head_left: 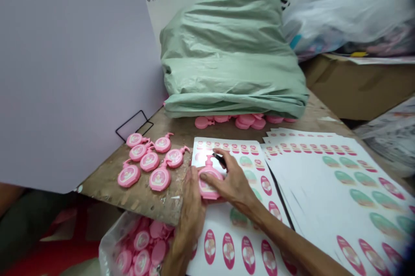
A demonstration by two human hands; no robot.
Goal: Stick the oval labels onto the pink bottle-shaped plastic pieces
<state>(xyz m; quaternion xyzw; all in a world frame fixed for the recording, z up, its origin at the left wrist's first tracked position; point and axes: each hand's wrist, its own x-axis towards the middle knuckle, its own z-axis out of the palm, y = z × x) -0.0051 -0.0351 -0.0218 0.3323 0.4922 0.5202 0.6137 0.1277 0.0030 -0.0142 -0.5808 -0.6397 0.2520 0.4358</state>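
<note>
A flat pink toy pump bottle (207, 191) lies on a sticker sheet (223, 217), with its spout pointing away from me. My left hand (193, 196) grips it along its left side. My right hand (235, 181) presses its thumb on the bottle's face, which is partly hidden. Between the thumb and fingers of that same hand sits a slim black tool (219, 159) whose kind I cannot make out. To the left, several pink pump bottles with round labels (160, 179) lie face up on the wooden table (106, 181).
More sticker sheets (301, 181) overlap on the right. A large green sack (230, 59) stands at the back, with pink pieces (246, 121) under its edge. Below the table's front edge hangs a bag (108, 241) of pink bottles. A pale panel (74, 72) blocks the left side.
</note>
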